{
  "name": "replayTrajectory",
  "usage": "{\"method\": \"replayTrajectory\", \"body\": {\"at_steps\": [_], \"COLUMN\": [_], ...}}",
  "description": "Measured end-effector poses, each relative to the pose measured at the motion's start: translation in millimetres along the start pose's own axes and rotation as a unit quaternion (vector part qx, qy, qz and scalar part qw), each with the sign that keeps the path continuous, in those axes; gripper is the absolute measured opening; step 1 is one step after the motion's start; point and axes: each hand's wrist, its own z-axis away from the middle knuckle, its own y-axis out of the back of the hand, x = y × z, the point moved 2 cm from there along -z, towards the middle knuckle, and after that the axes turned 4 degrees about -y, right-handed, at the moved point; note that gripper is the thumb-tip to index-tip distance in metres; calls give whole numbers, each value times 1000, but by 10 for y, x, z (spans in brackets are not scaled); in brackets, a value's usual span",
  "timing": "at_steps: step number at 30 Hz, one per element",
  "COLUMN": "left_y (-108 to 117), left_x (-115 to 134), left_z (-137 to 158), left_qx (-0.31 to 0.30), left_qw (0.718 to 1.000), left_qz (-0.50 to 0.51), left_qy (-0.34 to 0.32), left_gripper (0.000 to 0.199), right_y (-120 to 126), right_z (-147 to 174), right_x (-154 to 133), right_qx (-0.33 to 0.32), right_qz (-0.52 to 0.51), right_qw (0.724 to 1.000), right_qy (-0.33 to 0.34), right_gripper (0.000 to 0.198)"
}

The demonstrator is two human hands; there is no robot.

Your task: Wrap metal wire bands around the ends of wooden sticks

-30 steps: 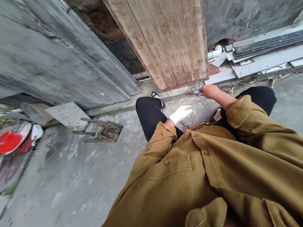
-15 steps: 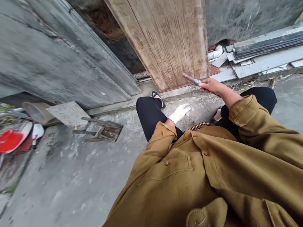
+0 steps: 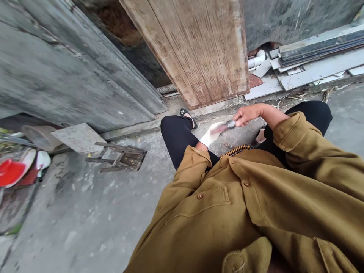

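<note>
My right hand (image 3: 242,115) is bare and closed around a short brownish rod-like tool (image 3: 218,129) with grey wire wound about it near my fingers. The tool is blurred and slants down to the left. Its far end lies across my left hand (image 3: 209,136) in this view; whether they touch I cannot tell. A white glove covers my left hand, which is low above the concrete between my knees. Its fingers look curled, partly hidden behind the tool, and what they hold cannot be made out.
A wooden board (image 3: 204,57) leans ahead of me, beside a grey panel (image 3: 71,72). Stacked tile strips (image 3: 313,72) and a white pipe (image 3: 257,60) lie to the right. On the left are a small wooden stool (image 3: 122,157), a flat slab (image 3: 79,138) and a red object (image 3: 11,172).
My right hand has swung the tool down and to the left, from in front of the board to over my gloved left hand. The left hand stays in nearly the same place.
</note>
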Motion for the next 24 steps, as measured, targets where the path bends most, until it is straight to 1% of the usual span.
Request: {"method": "replayTrajectory", "body": {"at_steps": [1, 2, 3, 4, 5, 6, 7, 9, 11, 12, 14, 15, 17, 19, 21, 23, 24], "left_y": [0, -2, -7, -16, -29, -47, -69, -111, -129, -124, -83, -50, 34, 130, 221, 290, 312], "left_x": [-15, -26, -33, -35, -31, -22, -8, 37, 88, 112, 152, 170, 212, 272, 346, 405, 417], "left_z": [0, 5, 15, 27, 41, 56, 69, 91, 103, 107, 109, 107, 92, 49, -32, -140, -194], "left_qx": [-4, -9, -18, -30, -46, -66, -92, -146, -182, -187, -175, -162, -124, -80, -42, -17, -3], "left_qw": [1000, 999, 997, 996, 995, 995, 993, 988, 983, 982, 983, 985, 990, 994, 994, 992, 992], "left_qz": [23, 49, 70, 83, 86, 79, 67, 36, -3, -22, -42, -45, -44, -52, -77, -100, -101], "left_qy": [-6, -13, -16, -18, -17, -15, -13, -16, -27, -33, -41, -43, -47, -58, -71, -80, -77], "left_gripper": [35, 37, 38, 39, 38, 38, 37, 35, 32, 32, 30, 30, 29, 28, 24, 21, 20], "right_y": [77, 151, 216, 267, 303, 324, 333, 323, 291, 270, 225, 203, 159, 110, 50, -13, -41], "right_z": [57, 106, 145, 167, 171, 160, 139, 86, 44, 28, 2, -10, -38, -75, -107, -117, -110], "right_x": [-64, -107, -126, -121, -96, -56, -9, 75, 113, 110, 82, 63, 31, 23, 40, 64, 66], "right_qx": [92, 183, 269, 341, 396, 434, 457, 470, 454, 438, 394, 371, 323, 263, 185, 92, 46], "right_qz": [-38, -69, -91, -102, -103, -93, -70, 17, 136, 191, 268, 288, 313, 333, 340, 305, 264], "right_qw": [994, 978, 955, 931, 911, 896, 886, 874, 858, 849, 837, 835, 840, 856, 882, 921, 944], "right_qy": [45, 73, 84, 76, 53, 18, -26, -120, -197, -225, -270, -287, -303, -296, -270, -226, -192], "right_gripper": [42, 42, 42, 41, 41, 41, 40, 38, 36, 38, 41, 42, 43, 42, 37, 33, 33]}}
